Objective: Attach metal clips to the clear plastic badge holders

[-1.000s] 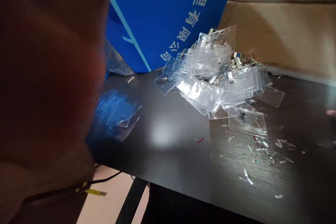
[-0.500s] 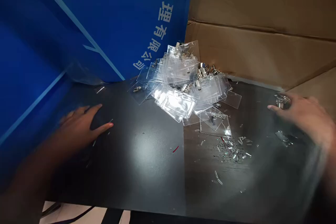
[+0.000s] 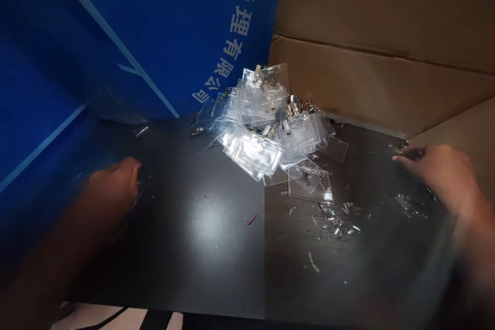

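A heap of clear plastic badge holders with metal clips (image 3: pixel 266 118) lies at the back of the black table (image 3: pixel 216 258). My left hand (image 3: pixel 112 185) rests on the table's left side with its fingers curled in, blurred; what they hold is unclear. My right hand (image 3: pixel 436 170) is at the far right, fingertips pinched together at the table's back edge, and whatever they grip is hidden. One loose badge holder (image 3: pixel 311 183) lies flat in front of the heap. A small metal clip (image 3: pixel 404 201) lies just below my right hand.
A blue board with white lettering (image 3: pixel 154 36) stands behind and to the left. Brown cardboard (image 3: pixel 367 77) walls the back and right. Small clear plastic scraps (image 3: pixel 336 219) and a red sliver (image 3: pixel 252 220) are scattered mid-table. Pale floor shows under the near edge.
My left hand, first a blur close to the camera, came down flat on the table and has now curled its fingers. My right hand came in from the right and pinched where a metal clip lay.
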{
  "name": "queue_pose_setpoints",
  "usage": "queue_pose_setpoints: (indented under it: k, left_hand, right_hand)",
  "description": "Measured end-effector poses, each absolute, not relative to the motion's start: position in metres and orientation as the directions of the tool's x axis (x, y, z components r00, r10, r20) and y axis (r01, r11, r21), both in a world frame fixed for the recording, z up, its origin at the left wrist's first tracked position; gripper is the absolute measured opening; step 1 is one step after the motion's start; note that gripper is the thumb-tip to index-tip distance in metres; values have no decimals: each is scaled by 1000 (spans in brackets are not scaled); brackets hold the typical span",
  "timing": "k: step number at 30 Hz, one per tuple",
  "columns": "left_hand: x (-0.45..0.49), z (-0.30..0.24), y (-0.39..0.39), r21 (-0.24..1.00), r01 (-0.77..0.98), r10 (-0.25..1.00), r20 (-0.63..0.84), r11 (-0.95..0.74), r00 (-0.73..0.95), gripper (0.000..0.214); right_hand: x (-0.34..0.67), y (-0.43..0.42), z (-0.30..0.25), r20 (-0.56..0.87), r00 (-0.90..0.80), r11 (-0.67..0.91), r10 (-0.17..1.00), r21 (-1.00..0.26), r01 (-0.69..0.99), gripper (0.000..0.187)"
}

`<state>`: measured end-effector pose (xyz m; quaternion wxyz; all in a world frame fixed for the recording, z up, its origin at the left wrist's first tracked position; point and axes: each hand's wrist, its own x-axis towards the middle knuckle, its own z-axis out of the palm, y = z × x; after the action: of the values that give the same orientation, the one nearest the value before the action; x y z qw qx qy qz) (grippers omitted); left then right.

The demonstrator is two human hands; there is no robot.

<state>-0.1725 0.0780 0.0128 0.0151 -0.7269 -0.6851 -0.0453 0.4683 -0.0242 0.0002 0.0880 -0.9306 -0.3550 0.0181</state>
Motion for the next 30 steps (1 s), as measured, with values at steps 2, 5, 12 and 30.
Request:
queue_pose_setpoints:
  k: [2,5,12,30]
  left_hand:
    - [-165,27,71,-14,999,979,200,-46,48,30]
    - [-140,49,61,89,994,908,419,-63,20,21]
    - [-53,46,59,782,522,926,185,-341,328,14]
    - [-13,4,29,982,14,691,-141,186,709,63]
  right_hand:
    - [460,-24,6,-22,780,-770,625,-177,613,9]
    - [456,-22,8,-12,807,-796,590,-176,579,16]
    - [457,-17,4,-29,769,-765,639,-135,630,5]
    - [458,-20,-3,-37,721,-709,691,-226,668,15]
